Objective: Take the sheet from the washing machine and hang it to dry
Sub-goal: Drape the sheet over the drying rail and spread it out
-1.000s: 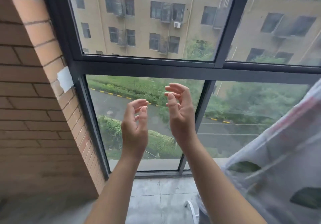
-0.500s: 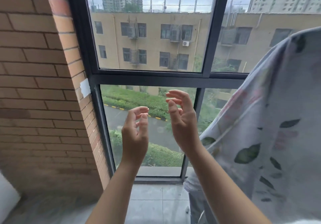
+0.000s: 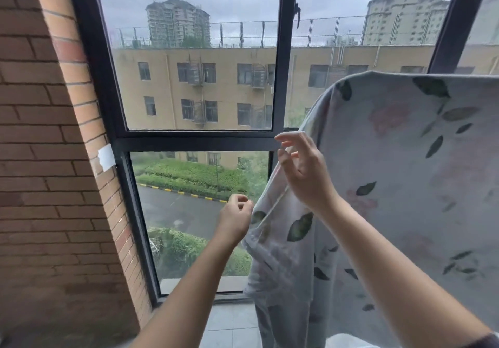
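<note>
A pale sheet [image 3: 405,185] printed with dark green leaves and faint pink flowers hangs on the right, draped over a support hidden under its top fold. My right hand [image 3: 305,174] is raised in front of the sheet's left edge, fingers spread, with no cloth pinched between them. My left hand [image 3: 235,220] is lower, just left of that edge, its fingers loosely curled with nothing visible in them. The washing machine is out of view.
A brick wall [image 3: 48,185] fills the left side. A dark-framed window [image 3: 279,77] stands straight ahead, close behind the sheet, with a grey tiled floor [image 3: 229,323] below. A white rounded object [image 3: 348,341] shows at the bottom edge under the sheet.
The view has tilted up and to the right, bringing more of the sheet in. My right hand rose to the sheet's left edge; my left hand dropped lower and curled its fingers.
</note>
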Demonstrator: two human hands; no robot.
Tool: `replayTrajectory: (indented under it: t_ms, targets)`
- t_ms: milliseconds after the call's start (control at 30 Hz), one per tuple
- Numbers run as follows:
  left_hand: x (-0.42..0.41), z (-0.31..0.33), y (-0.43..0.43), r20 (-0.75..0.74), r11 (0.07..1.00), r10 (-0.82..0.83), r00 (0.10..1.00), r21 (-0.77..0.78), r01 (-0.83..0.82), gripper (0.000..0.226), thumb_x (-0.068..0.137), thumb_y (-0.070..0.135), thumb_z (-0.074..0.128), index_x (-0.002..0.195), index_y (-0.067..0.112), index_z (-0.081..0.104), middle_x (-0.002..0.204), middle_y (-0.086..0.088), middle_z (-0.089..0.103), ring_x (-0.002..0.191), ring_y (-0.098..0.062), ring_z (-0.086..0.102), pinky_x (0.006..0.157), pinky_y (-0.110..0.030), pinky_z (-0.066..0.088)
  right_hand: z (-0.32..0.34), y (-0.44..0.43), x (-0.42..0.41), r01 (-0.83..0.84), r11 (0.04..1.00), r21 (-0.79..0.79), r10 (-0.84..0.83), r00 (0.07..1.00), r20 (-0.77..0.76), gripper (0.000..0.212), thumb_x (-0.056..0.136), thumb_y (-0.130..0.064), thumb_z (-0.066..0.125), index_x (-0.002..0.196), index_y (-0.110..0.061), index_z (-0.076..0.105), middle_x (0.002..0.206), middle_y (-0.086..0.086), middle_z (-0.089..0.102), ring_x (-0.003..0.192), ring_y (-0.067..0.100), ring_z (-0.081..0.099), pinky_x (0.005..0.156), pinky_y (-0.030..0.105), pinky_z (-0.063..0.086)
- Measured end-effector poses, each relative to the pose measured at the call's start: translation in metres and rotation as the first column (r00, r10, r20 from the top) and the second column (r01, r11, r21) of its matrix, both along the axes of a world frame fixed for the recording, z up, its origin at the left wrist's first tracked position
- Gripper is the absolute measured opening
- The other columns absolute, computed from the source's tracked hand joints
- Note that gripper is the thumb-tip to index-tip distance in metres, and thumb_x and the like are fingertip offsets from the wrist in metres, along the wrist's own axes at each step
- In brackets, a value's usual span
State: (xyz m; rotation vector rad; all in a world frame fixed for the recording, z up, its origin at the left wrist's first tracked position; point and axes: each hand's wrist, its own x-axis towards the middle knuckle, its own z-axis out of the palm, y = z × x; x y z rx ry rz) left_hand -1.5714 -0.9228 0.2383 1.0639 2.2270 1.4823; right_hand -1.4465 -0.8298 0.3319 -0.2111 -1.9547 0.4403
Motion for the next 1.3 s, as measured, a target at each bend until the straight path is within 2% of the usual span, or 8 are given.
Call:
replayTrajectory:
  t_ms: [167,367,533,667,767,900,1133,1300]
  targets:
    - [0.009,-0.024,0.044,0.473,0.982,0.124,0.872,-0.184,-0.04,0.081,0.065,0.057,0.05,0.126,0.004,0.045,0.123,-0.014,0.056,0.108,-0.03,0.056,0.088,-0.04,0.048,-0.002,0.045,0.025,-0.01,0.991,0.136,-0.018,0.979,0.203,0.029,0.09,-0.026,0.045,0.113,-0.014,0.058,0.113,0.002,0.059,0.103,0.017,0.056,0.089,0.04,0.049]
    - [0.026,-0.027,0.047,0.702,0.959,0.211,0.68,-0.284,-0.004,0.045,0.085,0.055,0.052,0.085,0.013,0.067,0.072,-0.005,0.069,0.07,-0.02,0.062,0.059,-0.024,0.048,-0.009,0.074,0.022,-0.091,0.939,0.33,-0.041,0.928,0.371,0.026,0.086,-0.018,0.055,0.112,-0.015,0.06,0.114,0.004,0.06,0.105,0.024,0.056,0.088,0.045,0.042]
    - [0.032,-0.026,0.02,0.883,0.982,0.033,0.469,-0.115,0.148,0.03,0.076,0.042,0.067,0.075,0.013,0.071,0.084,-0.006,0.071,0.078,-0.022,0.067,0.073,-0.028,0.053,-0.016,0.074,0.011,-0.117,0.906,0.406,-0.045,0.928,0.369,0.026,0.085,-0.021,0.054,0.109,-0.016,0.062,0.112,0.002,0.062,0.104,0.024,0.057,0.096,0.043,0.034]
    - [0.01,0.005,-0.001,0.851,0.92,-0.166,0.498,0.315,-0.233,0.033,0.095,0.021,0.046,0.071,0.011,0.067,0.062,-0.009,0.067,0.052,-0.022,0.064,0.05,-0.025,0.053,-0.009,0.078,-0.001,-0.081,0.896,0.438,-0.088,0.932,0.351,0.028,0.08,-0.022,0.049,0.103,-0.017,0.064,0.106,0.002,0.063,0.098,0.025,0.06,0.098,0.051,0.035]
    - [-0.035,0.055,-0.022,0.795,0.683,-0.126,0.593,0.504,-0.529,0.026,0.096,0.026,0.047,0.079,0.014,0.061,0.06,-0.005,0.067,0.053,-0.02,0.064,0.045,-0.024,0.052,0.004,0.079,-0.007,-0.056,0.891,0.451,-0.124,0.925,0.359,0.033,0.077,-0.02,0.048,0.106,-0.016,0.063,0.111,0.004,0.061,0.105,0.029,0.058,0.093,0.055,0.038]
    - [-0.079,0.129,-0.037,0.667,0.442,-0.003,0.745,0.669,-0.597,0.02,0.094,0.022,0.053,0.075,0.017,0.057,0.068,-0.005,0.068,0.061,-0.019,0.065,0.059,-0.031,0.056,0.043,0.09,-0.016,0.034,0.836,0.548,-0.216,0.938,0.272,0.042,0.082,-0.017,0.057,0.124,-0.018,0.056,0.129,0.004,0.054,0.12,0.027,0.048,0.099,0.057,0.033]
    - [-0.12,0.2,-0.022,0.514,0.373,0.399,0.759,0.665,-0.647,0.016,0.08,0.001,0.062,0.08,0.016,0.057,0.084,-0.003,0.059,0.072,-0.016,0.056,0.052,-0.016,0.045,0.078,0.12,-0.022,0.141,0.776,0.614,-0.415,0.848,0.33,0.053,0.086,-0.023,0.056,0.138,-0.022,0.043,0.152,0.004,0.031,0.142,0.024,0.023,0.113,0.059,0.006]
    - [-0.147,0.196,-0.002,0.396,0.537,0.554,0.732,0.502,-0.678,0.024,0.091,0.012,0.047,0.107,0.005,0.065,0.097,-0.007,0.065,0.081,-0.022,0.061,0.062,-0.022,0.046,0.081,0.132,-0.022,0.208,0.736,0.644,-0.467,0.845,0.261,0.051,0.081,-0.02,0.059,0.131,-0.02,0.05,0.146,0.005,0.04,0.14,0.027,0.029,0.112,0.062,0.004]
